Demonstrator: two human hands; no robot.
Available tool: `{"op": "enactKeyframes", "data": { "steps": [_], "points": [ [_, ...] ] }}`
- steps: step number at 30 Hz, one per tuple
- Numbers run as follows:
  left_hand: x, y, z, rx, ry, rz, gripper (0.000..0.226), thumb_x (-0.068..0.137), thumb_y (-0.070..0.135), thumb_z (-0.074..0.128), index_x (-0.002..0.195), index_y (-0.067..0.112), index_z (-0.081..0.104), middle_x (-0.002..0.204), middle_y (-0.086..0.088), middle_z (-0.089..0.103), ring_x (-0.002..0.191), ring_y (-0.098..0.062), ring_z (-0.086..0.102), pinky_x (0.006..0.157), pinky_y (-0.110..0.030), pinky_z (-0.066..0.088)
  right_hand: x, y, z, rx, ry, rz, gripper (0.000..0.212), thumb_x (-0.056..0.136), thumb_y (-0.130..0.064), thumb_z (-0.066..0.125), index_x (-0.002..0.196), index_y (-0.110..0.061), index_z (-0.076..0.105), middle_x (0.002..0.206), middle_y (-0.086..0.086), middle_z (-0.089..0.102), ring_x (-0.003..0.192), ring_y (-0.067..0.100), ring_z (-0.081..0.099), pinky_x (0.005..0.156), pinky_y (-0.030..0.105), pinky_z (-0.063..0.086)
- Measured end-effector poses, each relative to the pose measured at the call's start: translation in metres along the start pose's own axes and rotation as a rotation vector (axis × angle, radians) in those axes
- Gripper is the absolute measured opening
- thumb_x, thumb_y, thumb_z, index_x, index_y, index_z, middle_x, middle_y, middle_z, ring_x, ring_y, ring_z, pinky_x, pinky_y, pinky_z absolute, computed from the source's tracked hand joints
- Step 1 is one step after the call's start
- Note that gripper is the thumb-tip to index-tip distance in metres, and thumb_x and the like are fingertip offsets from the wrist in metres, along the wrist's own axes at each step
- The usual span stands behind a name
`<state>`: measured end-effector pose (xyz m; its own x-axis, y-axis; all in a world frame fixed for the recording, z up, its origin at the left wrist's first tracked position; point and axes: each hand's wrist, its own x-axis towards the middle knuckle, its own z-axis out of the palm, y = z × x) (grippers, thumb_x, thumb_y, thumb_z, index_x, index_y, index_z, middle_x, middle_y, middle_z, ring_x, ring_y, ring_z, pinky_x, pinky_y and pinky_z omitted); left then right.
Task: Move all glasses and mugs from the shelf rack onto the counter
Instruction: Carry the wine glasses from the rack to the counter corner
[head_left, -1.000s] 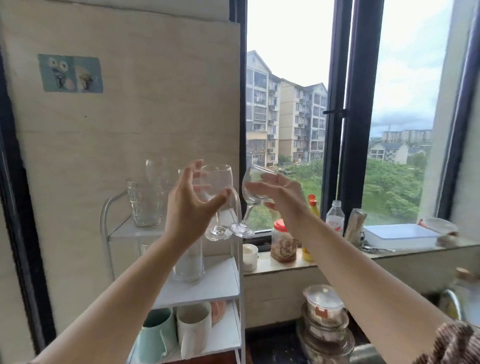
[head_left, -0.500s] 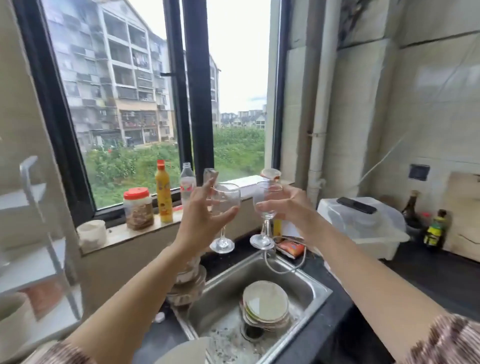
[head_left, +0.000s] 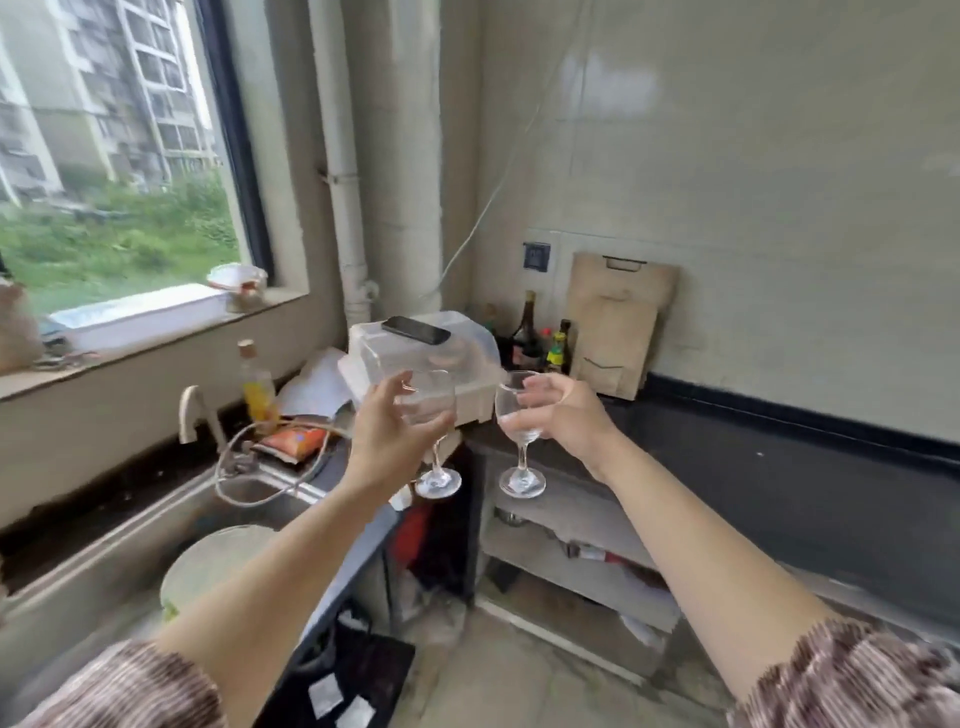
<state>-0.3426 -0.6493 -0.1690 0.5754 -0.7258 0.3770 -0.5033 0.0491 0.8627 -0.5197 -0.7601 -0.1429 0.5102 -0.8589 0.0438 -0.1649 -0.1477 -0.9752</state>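
Observation:
I hold two clear stemmed wine glasses upright in the air. My left hand (head_left: 387, 434) grips the bowl of the left wine glass (head_left: 435, 431), whose foot hangs below my wrist. My right hand (head_left: 563, 415) grips the bowl of the right wine glass (head_left: 519, 452). Both glasses hover over the gap between the sink counter and the dark counter (head_left: 753, 467) along the right wall. The shelf rack is out of view.
A clear plastic box (head_left: 467, 353) with a phone (head_left: 415, 329) on top stands in the corner, with sauce bottles (head_left: 558, 348) and a cutting board (head_left: 618, 322) beside it. The sink (head_left: 104, 561) with a tap (head_left: 195, 415) and dishes lies at left. Open shelves (head_left: 571, 561) sit under the right counter.
The view has swung right from the shelf rack past the window and sink to the corner counter. Both hands carried the wine glasses along, still held upright.

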Motion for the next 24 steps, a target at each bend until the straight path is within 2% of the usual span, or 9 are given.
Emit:
{"op": "enactKeyframes", "data": {
  "steps": [3, 5, 7, 10, 12, 15, 19, 22, 24],
  "points": [
    [0.02, 0.006, 0.056, 0.035, -0.077, 0.038, 0.07, 0.071, 0.026, 0.081, 0.133, 0.015, 0.05, 0.124, -0.002, 0.057, 0.102, -0.014, 0.061, 0.089, -0.034, 0.052, 0.007, 0.024, -0.046, 0.017, 0.083, 0.033, 0.072, 0.055, -0.015, 0.089, 0.12, -0.01, 0.059, 0.112, 0.008, 0.066, 0.103, 0.02, 0.064, 0.092, 0.04, 0.052],
    [0.033, 0.008, 0.092, 0.015, -0.124, 0.032, 0.069, 0.071, 0.025, 0.081, 0.131, 0.015, 0.05, 0.119, -0.002, 0.06, 0.099, -0.015, 0.062, 0.087, -0.034, 0.052, 0.011, 0.036, -0.073, 0.026, 0.141, 0.059, 0.076, 0.054, -0.017, 0.088, 0.122, -0.009, 0.058, 0.114, 0.008, 0.065, 0.106, 0.022, 0.063, 0.097, 0.044, 0.05],
    [0.044, 0.008, 0.117, -0.017, -0.158, 0.022, 0.062, 0.07, 0.026, 0.08, 0.125, 0.021, 0.051, 0.107, 0.002, 0.064, 0.097, -0.016, 0.064, 0.083, -0.033, 0.052, 0.017, 0.045, -0.092, 0.02, 0.175, 0.085, 0.069, 0.06, -0.013, 0.087, 0.122, -0.009, 0.057, 0.115, 0.008, 0.064, 0.106, 0.022, 0.063, 0.098, 0.044, 0.049],
    [0.066, 0.007, 0.164, -0.078, -0.219, 0.029, 0.056, 0.069, 0.025, 0.081, 0.117, 0.029, 0.053, 0.093, 0.019, 0.06, 0.091, -0.009, 0.063, 0.07, -0.02, 0.047, 0.041, 0.06, -0.126, -0.007, 0.239, 0.096, 0.065, 0.064, -0.01, 0.085, 0.122, -0.01, 0.057, 0.117, 0.008, 0.064, 0.105, 0.021, 0.062, 0.097, 0.043, 0.05],
    [0.085, 0.004, 0.192, -0.1, -0.266, 0.037, 0.058, 0.069, 0.026, 0.082, 0.119, 0.028, 0.052, 0.093, 0.021, 0.058, 0.089, -0.005, 0.062, 0.065, -0.012, 0.042, 0.063, 0.069, -0.145, -0.014, 0.28, 0.11, 0.066, 0.064, -0.009, 0.085, 0.122, -0.01, 0.056, 0.117, 0.008, 0.063, 0.106, 0.023, 0.062, 0.097, 0.044, 0.05],
    [0.124, -0.005, 0.232, -0.117, -0.32, 0.05, 0.066, 0.069, 0.025, 0.082, 0.127, 0.023, 0.05, 0.104, 0.013, 0.059, 0.088, -0.001, 0.059, 0.061, -0.009, 0.039, 0.103, 0.083, -0.165, -0.03, 0.33, 0.127, 0.062, 0.062, -0.008, 0.085, 0.117, -0.011, 0.057, 0.118, 0.008, 0.063, 0.108, 0.024, 0.061, 0.098, 0.046, 0.049],
    [0.179, -0.017, 0.287, -0.122, -0.396, 0.053, 0.066, 0.069, 0.022, 0.082, 0.126, 0.021, 0.05, 0.114, 0.005, 0.061, 0.094, -0.01, 0.059, 0.064, -0.014, 0.044, 0.156, 0.103, -0.191, -0.034, 0.418, 0.17, 0.051, 0.061, -0.003, 0.085, 0.103, -0.015, 0.058, 0.115, 0.007, 0.064, 0.107, 0.024, 0.062, 0.097, 0.048, 0.049],
    [0.212, -0.025, 0.329, -0.112, -0.46, 0.065, 0.067, 0.068, 0.023, 0.082, 0.126, 0.02, 0.048, 0.115, 0.006, 0.059, 0.102, -0.015, 0.059, 0.081, -0.031, 0.053, 0.188, 0.118, -0.211, -0.039, 0.467, 0.222, 0.063, 0.061, -0.004, 0.085, 0.117, -0.01, 0.056, 0.12, 0.007, 0.061, 0.11, 0.023, 0.06, 0.096, 0.042, 0.05],
    [0.227, -0.028, 0.356, -0.111, -0.489, 0.063, 0.069, 0.067, 0.024, 0.082, 0.127, 0.021, 0.047, 0.115, 0.008, 0.057, 0.101, -0.014, 0.057, 0.084, -0.032, 0.052, 0.206, 0.126, -0.226, -0.051, 0.494, 0.244, 0.065, 0.062, -0.005, 0.085, 0.119, -0.011, 0.055, 0.121, 0.005, 0.061, 0.11, 0.021, 0.06, 0.093, 0.038, 0.05]
  ]
}}
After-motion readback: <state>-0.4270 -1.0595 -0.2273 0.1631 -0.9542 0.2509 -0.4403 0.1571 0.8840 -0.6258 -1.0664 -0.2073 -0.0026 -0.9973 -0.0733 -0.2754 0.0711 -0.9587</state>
